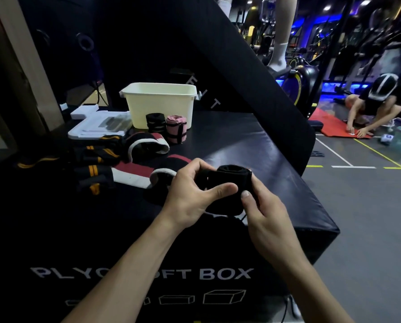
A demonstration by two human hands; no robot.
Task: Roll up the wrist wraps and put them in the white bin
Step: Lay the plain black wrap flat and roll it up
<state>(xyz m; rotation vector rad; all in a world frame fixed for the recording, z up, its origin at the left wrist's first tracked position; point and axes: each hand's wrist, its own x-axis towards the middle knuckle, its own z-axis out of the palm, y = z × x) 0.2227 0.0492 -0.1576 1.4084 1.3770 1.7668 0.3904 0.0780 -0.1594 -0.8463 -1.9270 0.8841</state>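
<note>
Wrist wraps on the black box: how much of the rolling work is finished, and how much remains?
Done: a black roll and a pink roll stand in front of the white bin, not yet inside it. In hand: the left hand and right hand grip a black wrap, nearly rolled. Left: the unrolled wraps on the box, then binning all the rolls.

Dim gym, grey floor, red mat, blue lights
</note>
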